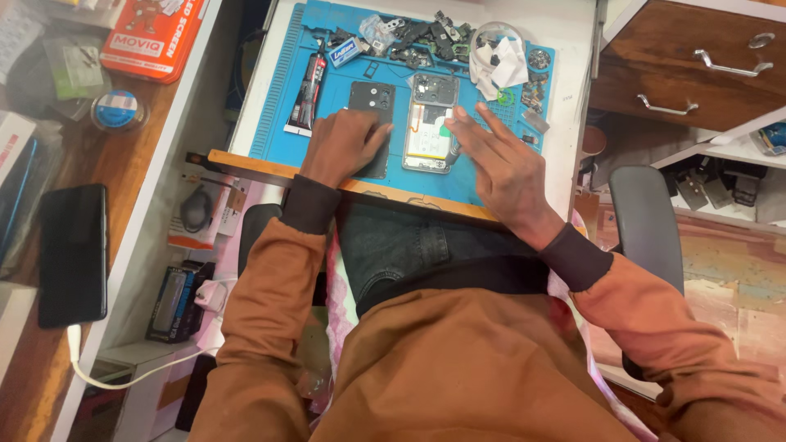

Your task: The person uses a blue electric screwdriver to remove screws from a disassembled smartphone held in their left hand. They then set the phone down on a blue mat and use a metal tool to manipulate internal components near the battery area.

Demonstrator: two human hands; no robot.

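Observation:
A blue work mat lies on the white desk. On it is an opened phone, its white battery and circuit board showing. Beside it, to the left, lies a dark back cover with camera holes. My left hand rests on the lower part of that cover with its fingers curled over it. My right hand lies over the phone's right edge with the fingers stretched out. Under the thumb it holds a small grey-tipped tool, which touches the phone's lower right.
A black glue tube lies at the mat's left, and several loose phone parts and a white cloth at its top. A black phone and a red box sit on the left table. Wooden drawers and a chair armrest are on the right.

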